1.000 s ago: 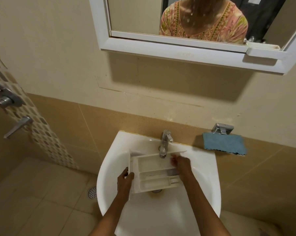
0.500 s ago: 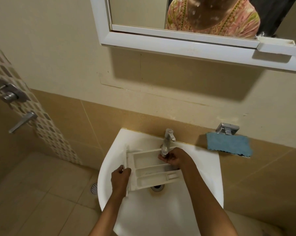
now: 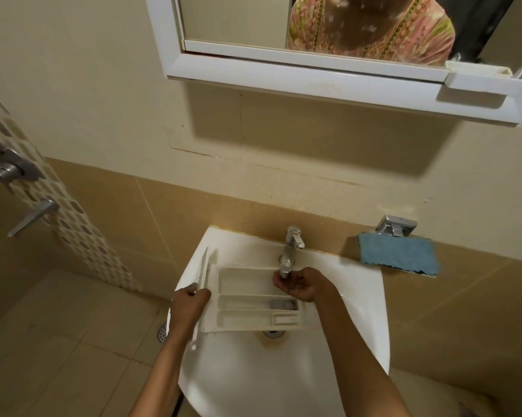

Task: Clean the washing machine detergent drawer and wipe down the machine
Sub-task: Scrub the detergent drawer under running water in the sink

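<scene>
The detergent drawer [image 3: 247, 299] lies in the sink [image 3: 283, 371] directly below the tap [image 3: 290, 251], its long axis running left to right across the tap's front and its front panel well left of the tap. The left hand [image 3: 189, 305] grips that panel. The right hand [image 3: 302, 284] is the nearer one to the tap, cupped palm-up just under the spout with fingers loosely curled and holding nothing (whether water runs, I cannot tell). The drawer's rear compartment lies just left of it. Half a second earlier this hand was wrapped over the spout's end; the drawer has barely shifted.
</scene>
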